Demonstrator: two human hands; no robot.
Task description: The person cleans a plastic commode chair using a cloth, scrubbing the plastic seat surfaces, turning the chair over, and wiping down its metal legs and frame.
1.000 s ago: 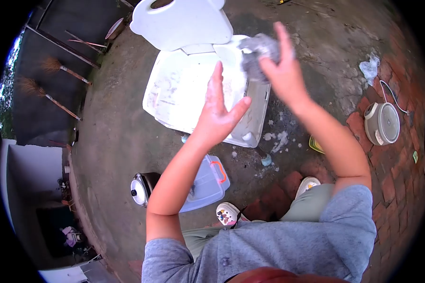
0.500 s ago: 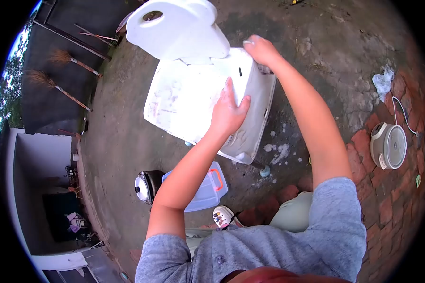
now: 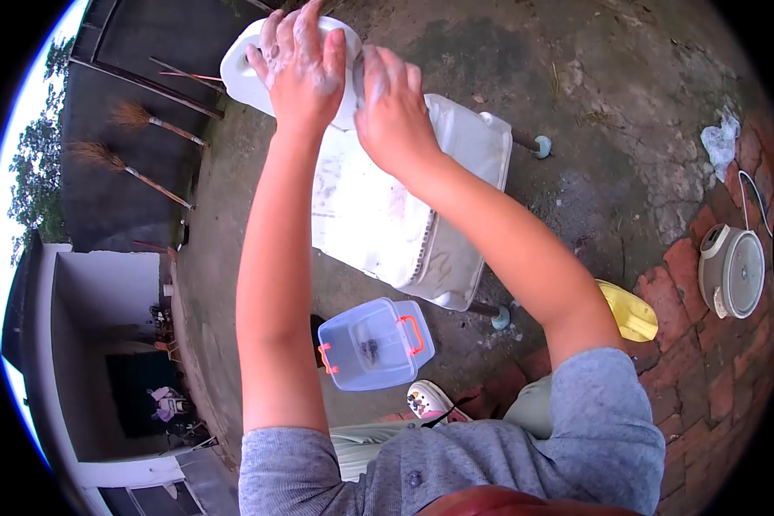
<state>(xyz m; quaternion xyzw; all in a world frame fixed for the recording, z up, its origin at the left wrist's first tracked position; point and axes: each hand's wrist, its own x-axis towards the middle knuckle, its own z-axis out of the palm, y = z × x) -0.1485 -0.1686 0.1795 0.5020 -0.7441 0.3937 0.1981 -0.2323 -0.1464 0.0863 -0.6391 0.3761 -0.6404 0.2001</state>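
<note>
A white plastic chair stands on the ground, with its seat [image 3: 370,211] nearest me and its rounded backrest [image 3: 245,64] at the upper left. My left hand [image 3: 305,64], covered in suds, lies over the backrest with its fingers spread. Close beside it, my right hand [image 3: 391,103] is at the backrest's right edge, its fingers curled and soapy. A bit of something dark shows at its fingertips, too little to make out. Dark smudges mark the seat.
A clear plastic box [image 3: 370,344] with orange handles sits below the chair. To the right are a yellow plastic object [image 3: 629,311], a round lidded appliance [image 3: 735,271] and a crumpled plastic bag [image 3: 721,142]. Two brooms [image 3: 159,179] lean at the left wall.
Both hands have moved up and left from the seat to the backrest. The grey cloth, earlier in my right hand, is mostly hidden now. The view has shifted, and the yellow object shows more.
</note>
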